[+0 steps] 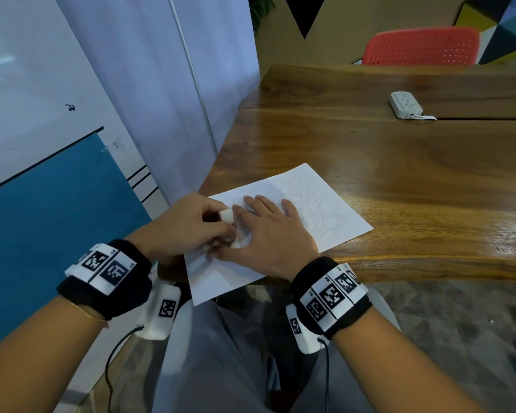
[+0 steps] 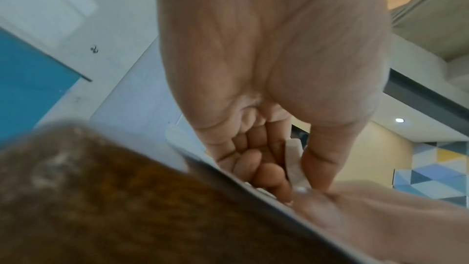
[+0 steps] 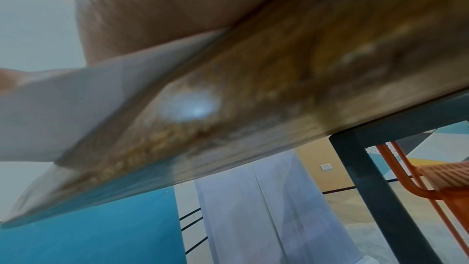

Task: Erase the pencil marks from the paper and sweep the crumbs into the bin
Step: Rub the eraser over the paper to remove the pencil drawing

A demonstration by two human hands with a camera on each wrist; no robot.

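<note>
A white sheet of paper [image 1: 325,204] with grey pencil scribbles lies on the near left corner of the wooden table [image 1: 399,162], its near end hanging over the edge. My left hand [image 1: 188,225] pinches a white eraser [image 1: 226,215] between thumb and curled fingers against the paper's left part; the left wrist view shows the eraser [image 2: 295,166] between thumb and fingers. My right hand [image 1: 268,231] lies flat on the paper, fingers straight, just right of the eraser. In the right wrist view only the paper [image 3: 63,107] and the table edge [image 3: 228,107] show, blurred.
A white power strip [image 1: 405,104] lies at the far right of the table. A red chair [image 1: 420,46] stands behind it. White and blue wall panels [image 1: 57,204] rise close on the left. My lap is below the table edge. No bin is in view.
</note>
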